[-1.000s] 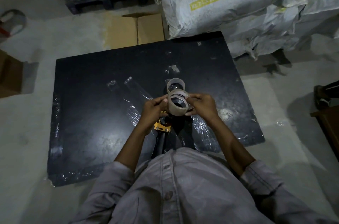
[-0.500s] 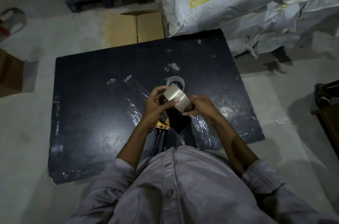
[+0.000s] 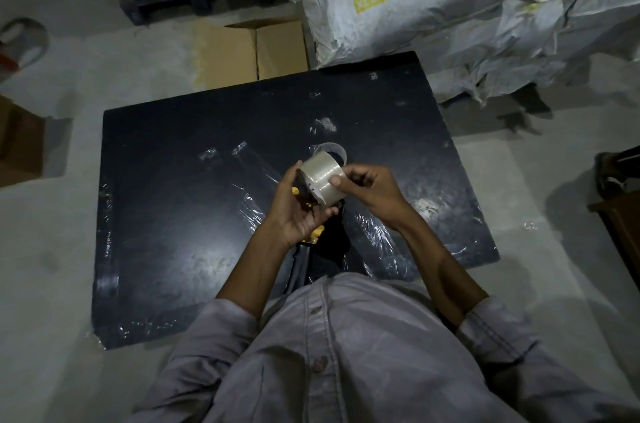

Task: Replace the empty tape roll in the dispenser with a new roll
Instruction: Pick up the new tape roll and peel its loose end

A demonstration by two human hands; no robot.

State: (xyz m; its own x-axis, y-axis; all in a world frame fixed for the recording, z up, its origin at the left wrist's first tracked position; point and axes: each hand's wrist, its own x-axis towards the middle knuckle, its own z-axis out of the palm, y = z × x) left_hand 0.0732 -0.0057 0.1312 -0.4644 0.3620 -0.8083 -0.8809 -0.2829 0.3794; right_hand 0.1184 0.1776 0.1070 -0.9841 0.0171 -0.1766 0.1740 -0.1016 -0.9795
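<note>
Grip: left hand (image 3: 297,211) and right hand (image 3: 369,188) both clasp clear wide tape roll (image 3: 323,178), held between them above black tabletop (image 3: 180,201) | empty translucent tape core (image 3: 337,149) just behind | change: roll tilted sideways, lifted slightly.

2 tape rolls: full (image 3: 323,178), empty (image 3: 334,149); 1 dispenser (image 3: 313,232); 2 hands: L (image 3: 298,211), R (image 3: 372,190).

Head view — steeply down, close

Black board (image 3: 194,214) on concrete floor (image 3: 45,249), empty tape core (image 3: 341,149) atop.
</note>
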